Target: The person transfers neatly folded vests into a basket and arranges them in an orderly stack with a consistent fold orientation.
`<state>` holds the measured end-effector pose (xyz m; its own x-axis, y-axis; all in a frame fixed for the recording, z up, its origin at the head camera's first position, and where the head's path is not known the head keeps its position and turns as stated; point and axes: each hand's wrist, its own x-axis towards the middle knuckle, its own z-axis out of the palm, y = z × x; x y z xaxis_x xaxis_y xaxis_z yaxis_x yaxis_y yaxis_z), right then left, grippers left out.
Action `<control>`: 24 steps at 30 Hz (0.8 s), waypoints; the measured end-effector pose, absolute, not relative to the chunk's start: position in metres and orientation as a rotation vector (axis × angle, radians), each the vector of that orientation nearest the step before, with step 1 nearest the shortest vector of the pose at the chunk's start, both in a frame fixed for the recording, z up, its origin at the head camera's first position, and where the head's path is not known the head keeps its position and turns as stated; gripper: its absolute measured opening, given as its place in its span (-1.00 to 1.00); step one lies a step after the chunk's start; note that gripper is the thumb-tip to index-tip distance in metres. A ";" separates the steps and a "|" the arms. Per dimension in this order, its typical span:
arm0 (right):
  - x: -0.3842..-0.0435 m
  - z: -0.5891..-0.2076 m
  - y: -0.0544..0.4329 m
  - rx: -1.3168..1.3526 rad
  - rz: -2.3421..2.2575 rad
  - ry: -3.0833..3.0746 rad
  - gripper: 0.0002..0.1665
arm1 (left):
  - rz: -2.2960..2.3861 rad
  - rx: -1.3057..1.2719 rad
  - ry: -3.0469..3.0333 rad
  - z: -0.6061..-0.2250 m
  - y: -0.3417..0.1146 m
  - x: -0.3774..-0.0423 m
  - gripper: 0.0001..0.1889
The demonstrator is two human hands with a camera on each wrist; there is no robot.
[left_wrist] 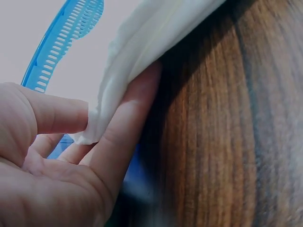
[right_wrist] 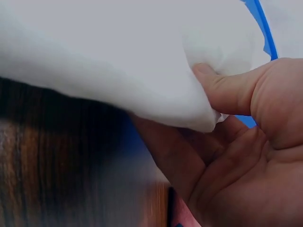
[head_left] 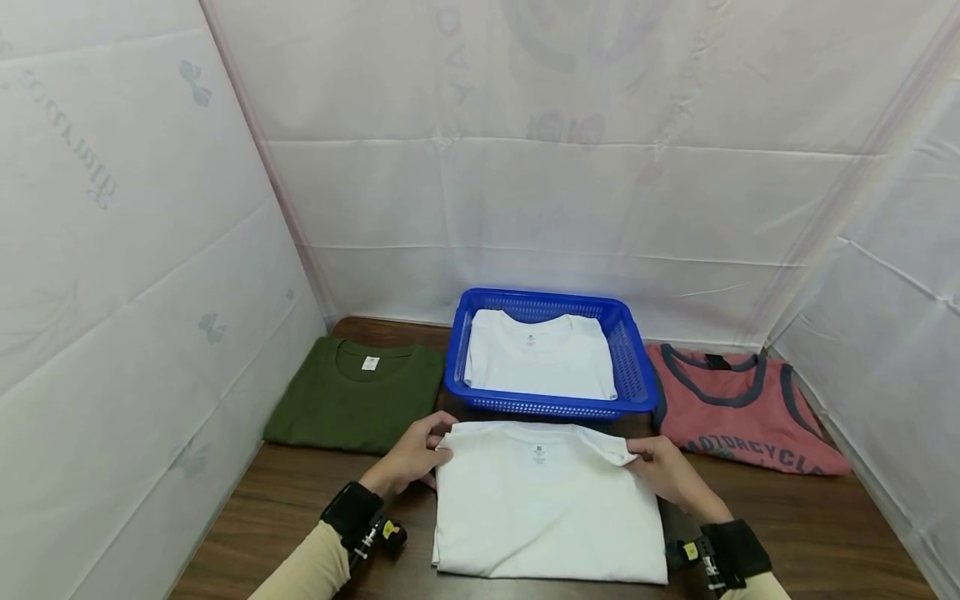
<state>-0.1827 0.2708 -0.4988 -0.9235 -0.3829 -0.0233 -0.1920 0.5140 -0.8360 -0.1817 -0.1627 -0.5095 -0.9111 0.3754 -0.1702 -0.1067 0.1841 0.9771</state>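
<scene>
A folded white T-shirt (head_left: 547, 508) lies in front of the basket, its neckline at the far side. My left hand (head_left: 412, 454) pinches its far left corner; in the left wrist view the thumb is on top and the fingers (left_wrist: 120, 132) are beneath the cloth. At the far right corner my right hand (head_left: 671, 475) pinches the shirt, and the right wrist view shows the thumb pressing on the white cloth (right_wrist: 118, 61). Just beyond stands a blue plastic basket (head_left: 551, 407) with another folded white T-shirt (head_left: 540, 358) inside.
Left of the basket lies a folded dark green T-shirt (head_left: 360, 400). A folded red shirt with grey trim (head_left: 742, 421) sits to the right, close to the side sheet. White sheeting (head_left: 540, 200) encloses the wooden table (head_left: 247, 508) at the back and both sides.
</scene>
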 end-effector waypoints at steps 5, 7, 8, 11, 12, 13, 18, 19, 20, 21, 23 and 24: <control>-0.181 -0.497 0.273 -0.494 -1.416 2.514 -0.71 | 1.795 0.287 2.091 -0.509 -0.163 -0.182 -0.59; -0.179 -0.496 0.273 -0.484 -1.434 2.520 -0.71 | 1.799 0.311 2.097 -0.507 -0.163 -0.182 -0.61; -0.179 -0.496 0.274 -0.481 -1.442 2.525 -0.71 | 1.799 0.322 2.100 -0.506 -0.164 -0.182 -0.61; -0.177 -0.494 0.275 -0.465 -1.456 2.535 -0.70 | 1.802 0.360 2.099 -0.503 -0.166 -0.182 -0.63; -0.177 -0.493 0.276 -0.464 -1.455 2.537 -0.70 | 1.799 0.365 2.098 -0.503 -0.167 -0.182 -0.64; -0.177 -0.493 0.277 -0.467 -1.454 2.537 -0.70 | 1.798 0.373 2.094 -0.502 -0.167 -0.182 -0.65; -0.177 -0.491 0.280 -0.535 -1.449 2.545 -0.69 | 1.791 0.398 2.077 -0.499 -0.170 -0.182 -0.70; -0.177 -0.491 0.281 -0.556 -1.452 2.552 -0.69 | 1.794 0.408 2.075 -0.498 -0.171 -0.182 -0.71; -0.177 -0.491 0.281 -0.575 -1.451 2.561 -0.69 | 1.797 0.417 2.072 -0.497 -0.171 -0.182 -0.72; -0.177 -0.490 0.281 -0.584 -1.460 2.564 -0.69 | 1.802 0.427 2.070 -0.496 -0.172 -0.182 -0.73; -0.177 -0.490 0.281 -0.611 -1.460 2.576 -0.69 | 1.811 0.445 2.063 -0.495 -0.173 -0.182 -0.75; -0.177 -0.489 0.281 -0.614 -1.464 2.577 -0.69 | 1.815 0.454 2.059 -0.494 -0.174 -0.182 -0.75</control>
<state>-0.1769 0.2814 -0.4893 -0.9114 -0.3997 0.0975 -0.2885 0.4518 -0.8442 -0.1823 -0.1736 -0.4936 -0.8845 0.4634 -0.0542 0.0043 0.1244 0.9922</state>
